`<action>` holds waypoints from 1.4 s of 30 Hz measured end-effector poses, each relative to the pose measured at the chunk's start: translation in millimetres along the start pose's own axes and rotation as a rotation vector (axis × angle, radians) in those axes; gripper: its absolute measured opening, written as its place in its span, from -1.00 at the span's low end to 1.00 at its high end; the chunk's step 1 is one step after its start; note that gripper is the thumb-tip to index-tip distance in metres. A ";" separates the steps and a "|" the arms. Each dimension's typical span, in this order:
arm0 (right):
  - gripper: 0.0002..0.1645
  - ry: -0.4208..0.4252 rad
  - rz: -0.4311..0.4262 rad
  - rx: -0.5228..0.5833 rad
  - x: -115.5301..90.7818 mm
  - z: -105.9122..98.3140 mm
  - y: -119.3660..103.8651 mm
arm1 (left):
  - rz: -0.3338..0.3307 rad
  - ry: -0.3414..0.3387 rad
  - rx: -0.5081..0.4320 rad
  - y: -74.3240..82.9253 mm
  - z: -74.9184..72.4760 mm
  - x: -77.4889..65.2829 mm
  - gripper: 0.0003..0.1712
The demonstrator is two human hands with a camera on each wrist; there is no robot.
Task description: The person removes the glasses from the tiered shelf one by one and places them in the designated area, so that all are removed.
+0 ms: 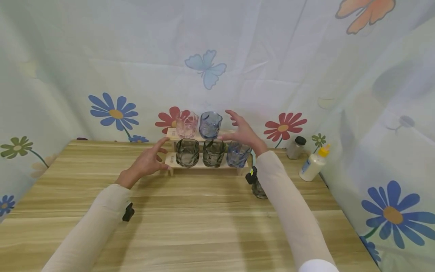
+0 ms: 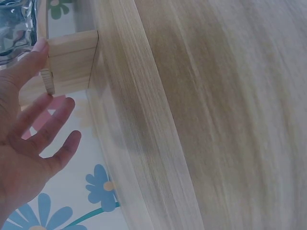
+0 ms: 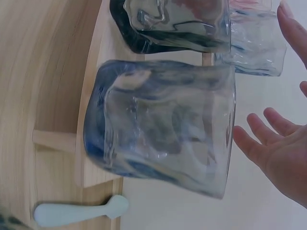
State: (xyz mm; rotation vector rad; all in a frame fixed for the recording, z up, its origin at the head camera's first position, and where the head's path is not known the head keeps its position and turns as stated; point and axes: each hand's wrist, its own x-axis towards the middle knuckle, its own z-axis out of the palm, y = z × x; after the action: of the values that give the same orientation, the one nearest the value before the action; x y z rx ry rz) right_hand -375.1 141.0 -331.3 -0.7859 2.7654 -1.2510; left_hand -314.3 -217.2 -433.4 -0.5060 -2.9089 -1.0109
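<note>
A two-tier wooden stand [image 1: 204, 166] bears tumblers. On its upper tier stand a pink glass [image 1: 187, 124] and a blue glass [image 1: 210, 125]; two dark grey glasses, one of them at the left end [image 1: 187, 153], and another blue glass [image 3: 163, 124] fill the lower tier. My left hand [image 1: 147, 162] holds the left end of the lower shelf between thumb and index finger, its other fingers spread in the left wrist view. Beside the upper blue glass hovers my right hand [image 1: 242, 132], fingers spread and apart, gripping nothing.
Another dark glass [image 1: 259, 190] is on the table [image 1: 190, 223], partly behind the right sleeve. At the right back are a black-capped jar [image 1: 296, 148] and a yellow-topped bottle [image 1: 312, 167]. A pale handled object [image 3: 79, 212] lies beside the stand. Flowered curtain surrounds the table.
</note>
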 end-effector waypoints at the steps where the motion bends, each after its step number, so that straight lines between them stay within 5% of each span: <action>1: 0.21 -0.002 0.000 0.005 1.4 1.3 -1.0 | -0.003 0.000 -0.002 0.2 -0.1 0.0 0.26; 42: 0.13 -0.022 0.081 -0.079 48.5 36.4 -24.6 | 0.003 0.013 0.008 3.4 -3.1 -1.8 0.24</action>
State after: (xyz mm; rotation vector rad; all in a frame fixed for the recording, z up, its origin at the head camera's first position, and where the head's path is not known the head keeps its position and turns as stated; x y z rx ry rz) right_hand -399.2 80.2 -329.4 -0.6802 2.8133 -1.1199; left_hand -311.8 -217.2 -429.1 -0.5011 -2.8993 -0.9977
